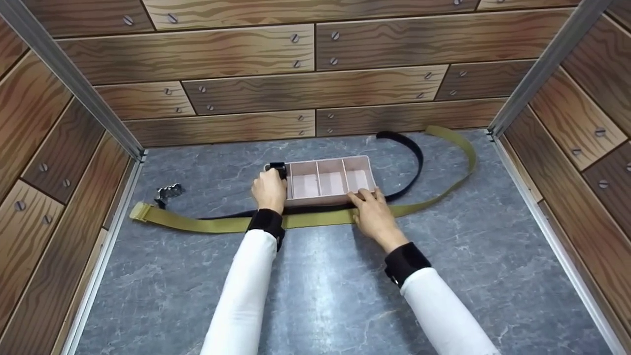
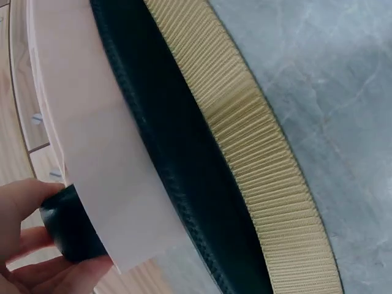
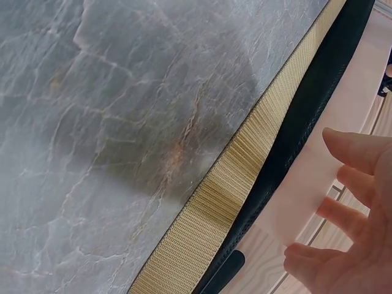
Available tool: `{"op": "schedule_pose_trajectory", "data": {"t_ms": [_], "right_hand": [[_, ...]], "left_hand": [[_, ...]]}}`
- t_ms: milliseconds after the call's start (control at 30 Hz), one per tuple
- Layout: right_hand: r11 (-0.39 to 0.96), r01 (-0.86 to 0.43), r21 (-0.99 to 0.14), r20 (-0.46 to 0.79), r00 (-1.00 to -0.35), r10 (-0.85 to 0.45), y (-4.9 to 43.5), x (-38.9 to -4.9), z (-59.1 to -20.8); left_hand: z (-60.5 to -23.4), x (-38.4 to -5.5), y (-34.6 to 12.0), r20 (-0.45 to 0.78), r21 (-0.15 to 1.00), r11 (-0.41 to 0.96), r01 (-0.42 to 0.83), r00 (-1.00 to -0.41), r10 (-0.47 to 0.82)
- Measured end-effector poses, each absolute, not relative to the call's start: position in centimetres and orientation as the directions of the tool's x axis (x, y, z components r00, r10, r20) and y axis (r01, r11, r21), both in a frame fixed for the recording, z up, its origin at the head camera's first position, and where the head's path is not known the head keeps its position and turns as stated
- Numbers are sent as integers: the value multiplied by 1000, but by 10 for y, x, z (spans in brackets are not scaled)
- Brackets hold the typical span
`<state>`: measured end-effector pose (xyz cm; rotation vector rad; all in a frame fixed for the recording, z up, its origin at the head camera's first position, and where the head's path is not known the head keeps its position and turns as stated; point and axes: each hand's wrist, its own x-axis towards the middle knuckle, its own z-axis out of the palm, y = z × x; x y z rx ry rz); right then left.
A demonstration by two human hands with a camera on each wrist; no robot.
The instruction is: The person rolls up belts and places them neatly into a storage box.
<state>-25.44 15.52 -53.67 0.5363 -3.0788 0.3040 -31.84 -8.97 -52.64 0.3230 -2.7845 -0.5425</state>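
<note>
A pale pink divided tray (image 1: 331, 198) lies on the grey floor with its compartments facing up. My left hand (image 1: 269, 190) is at its left end, thumb and fingers gripping a glossy black rolled piece (image 2: 72, 223) that looks like a coiled strap. Part of that roll is hidden by the hand. My right hand (image 1: 374, 217) rests its fingertips on the rim at the near right corner, fingers loosely extended. Along the tray's near side run a black leather belt (image 2: 165, 128) and an olive webbing belt (image 3: 229, 190), both passing under the forearms or hands in the head view.
The black belt's silver buckle (image 1: 170, 191) and the webbing belt's buckle (image 1: 140, 211) are at the left. Both belts curve away to the back right. Wood-patterned panels (image 1: 246, 93) wall in the floor at the back and sides, with metal rails (image 1: 535, 190) along the edges.
</note>
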Motion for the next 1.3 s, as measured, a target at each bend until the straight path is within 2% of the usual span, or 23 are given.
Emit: {"op": "schedule_pose_trajectory", "data": {"t_ms": [267,467,700,867,967,1033,1167,1300], "right_hand": [[929,-347,-131,47,-938,-344,154,-253,-536],[933,-337,-127,42,-941,-335,154,-254,-536],[930,-351,-105,56,-936,-347,154,-254,-538],[933,-348,-88,60,-937,-344,155,-254,-539],[938,-337,-86,53,-941,-334,155,-254,-539],[940,-330,-92,47,-944,-327,154,-253,-539],[940,-322,-110,36,-947,-320,154,-253,-539],[939,-320,-122,26,-947,-320,154,-255,-538]], "left_hand": [[-525,-308,-93,131,422,902,-96,-978,-165],[-527,-302,-99,152,450,893,-6,-985,-84],[-528,-301,-101,132,458,889,-6,-988,-75],[-527,-289,-97,215,411,912,6,-972,-91],[-529,-272,-91,318,374,927,11,-941,-117],[-535,-259,-87,339,352,936,16,-934,-112],[-550,-240,-84,269,308,950,60,-963,-27],[-561,-236,-86,203,284,954,95,-979,37]]}}
